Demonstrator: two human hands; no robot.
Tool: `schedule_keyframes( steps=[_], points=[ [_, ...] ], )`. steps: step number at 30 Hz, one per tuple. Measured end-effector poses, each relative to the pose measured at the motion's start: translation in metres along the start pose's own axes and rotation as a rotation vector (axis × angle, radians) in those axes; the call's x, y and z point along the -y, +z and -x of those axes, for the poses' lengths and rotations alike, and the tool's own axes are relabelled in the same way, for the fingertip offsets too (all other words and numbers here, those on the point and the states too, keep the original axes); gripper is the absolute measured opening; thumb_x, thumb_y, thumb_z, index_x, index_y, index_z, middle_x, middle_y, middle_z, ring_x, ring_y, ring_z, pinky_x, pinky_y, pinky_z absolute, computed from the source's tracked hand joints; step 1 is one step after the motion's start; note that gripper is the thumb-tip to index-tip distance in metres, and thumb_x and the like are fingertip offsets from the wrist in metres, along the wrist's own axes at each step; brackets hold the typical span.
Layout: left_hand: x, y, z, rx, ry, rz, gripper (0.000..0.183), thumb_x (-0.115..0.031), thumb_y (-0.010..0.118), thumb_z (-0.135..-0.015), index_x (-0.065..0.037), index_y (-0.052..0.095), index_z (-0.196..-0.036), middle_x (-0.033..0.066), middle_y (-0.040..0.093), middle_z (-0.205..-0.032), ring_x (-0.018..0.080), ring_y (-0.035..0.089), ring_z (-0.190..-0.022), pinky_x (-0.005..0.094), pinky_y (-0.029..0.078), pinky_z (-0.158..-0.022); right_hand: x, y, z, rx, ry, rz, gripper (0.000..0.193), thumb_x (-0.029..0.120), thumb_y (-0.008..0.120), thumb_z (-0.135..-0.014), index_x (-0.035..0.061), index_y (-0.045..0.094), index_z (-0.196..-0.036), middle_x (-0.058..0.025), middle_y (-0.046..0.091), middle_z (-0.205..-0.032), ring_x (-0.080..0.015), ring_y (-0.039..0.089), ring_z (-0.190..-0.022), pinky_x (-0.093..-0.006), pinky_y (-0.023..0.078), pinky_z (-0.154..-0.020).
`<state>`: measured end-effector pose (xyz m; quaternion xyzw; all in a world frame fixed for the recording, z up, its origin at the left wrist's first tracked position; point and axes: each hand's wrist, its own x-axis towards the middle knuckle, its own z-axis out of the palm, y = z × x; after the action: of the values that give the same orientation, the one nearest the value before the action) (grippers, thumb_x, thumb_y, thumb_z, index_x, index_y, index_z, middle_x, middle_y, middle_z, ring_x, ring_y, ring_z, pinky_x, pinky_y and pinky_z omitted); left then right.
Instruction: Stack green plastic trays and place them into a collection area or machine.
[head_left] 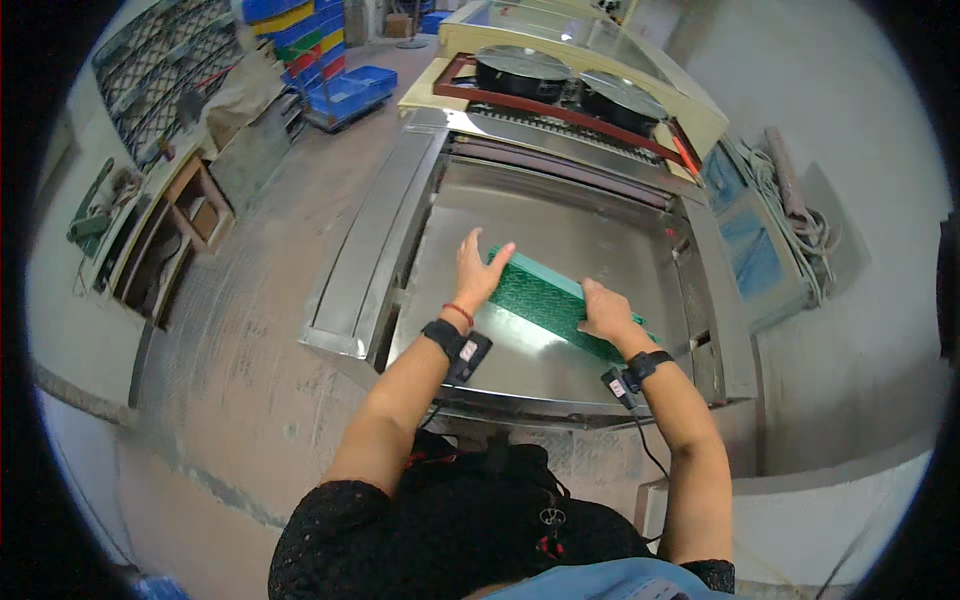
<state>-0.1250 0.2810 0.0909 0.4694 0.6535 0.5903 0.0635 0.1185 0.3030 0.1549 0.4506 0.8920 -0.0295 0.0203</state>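
A long green block (pixel 540 298), with a mottled front face and a paler teal top, stands slanted over the steel tray. My right hand (pixel 605 311) grips its right part, thumb on the near face and fingers over the top edge. At the left end is my left hand (pixel 479 269), its fingers spread and pointing up, the thumb reaching to the block's upper corner. Whether the left palm presses on that end cannot be made out. Beneath both hands lies the shallow steel tray (pixel 560 213) of a machine. Black straps with small boxes sit on both wrists.
Beyond the tray, a roller (pixel 560 172) crosses the machine, and a red-brown frame (pixel 452 82) holds two round black containers (pixel 523 72) with pale tops. Blue crates (pixel 350 90) stand far left. Blue-panelled frames with coiled hose (pixel 812 235) lean at the right wall. A wooden shelf (pixel 190 200) stands left.
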Motion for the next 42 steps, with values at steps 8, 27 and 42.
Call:
schedule_keyframes(
  steps=[8, 27, 42],
  points=[
    [-0.001, 0.034, -0.002, 0.154, -0.052, 0.297, 0.030, -0.027, 0.066, -0.081, 0.001, 0.063, -0.074, 0.0061, 0.062, -0.069, 0.0130, 0.055, -0.067, 0.0288, 0.044, -0.066, 0.000, -0.009, 0.022, -0.260, 0.039, -0.032, 0.070, 0.023, 0.076, -0.063, 0.0051, 0.043, -0.122, -0.0163, 0.056, -0.107, -0.0331, 0.054, -0.104, -0.0431, 0.044, -0.084],
    [-0.016, 0.035, 0.011, 0.324, -0.183, 0.631, 0.026, -0.022, 0.049, -0.092, 0.000, 0.060, -0.101, 0.0065, 0.063, -0.087, 0.0139, 0.056, -0.083, 0.0274, 0.043, -0.077, -0.040, 0.069, 0.047, -0.817, 0.361, -1.428, 0.046, 0.032, 0.053, -0.092, 0.0000, 0.046, -0.124, -0.0136, 0.062, -0.101, -0.0179, 0.056, -0.098, -0.0305, 0.042, -0.088],
    [-0.004, 0.041, 0.019, 0.165, -0.123, 0.448, 0.035, -0.021, 0.043, -0.092, -0.001, 0.049, -0.064, 0.0018, 0.046, -0.059, 0.0112, 0.043, -0.057, 0.0282, 0.036, -0.055, -0.011, -0.011, 0.017, -0.038, 0.087, -0.105, 0.048, 0.035, 0.072, -0.066, 0.0079, 0.061, -0.105, -0.0163, 0.064, -0.095, -0.0308, 0.062, -0.090, -0.0411, 0.049, -0.078]
  ],
)
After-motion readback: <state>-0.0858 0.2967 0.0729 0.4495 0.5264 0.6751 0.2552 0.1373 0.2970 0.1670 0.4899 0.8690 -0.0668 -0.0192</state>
